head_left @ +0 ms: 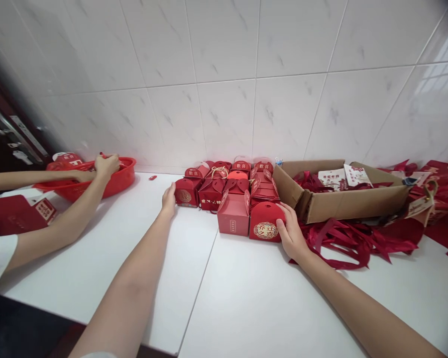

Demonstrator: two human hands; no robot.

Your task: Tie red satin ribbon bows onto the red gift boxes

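Observation:
Several red gift boxes stand packed together in rows against the tiled wall. My left hand lies with straight fingers along the outer side of the leftmost front box. At the group's right front corner, my right hand grips a red gift box with gold lettering, its thumb on the front face and its fingers at the right side. Beige twine is tied on a box farther back. The rear boxes are partly hidden.
To the right, an open cardboard box holds tags and dark red ribbons. Loose ribbons spill in front of it. On the left, a co-worker's hands reach into a red plastic basin, beside a red bag. A table seam runs forward.

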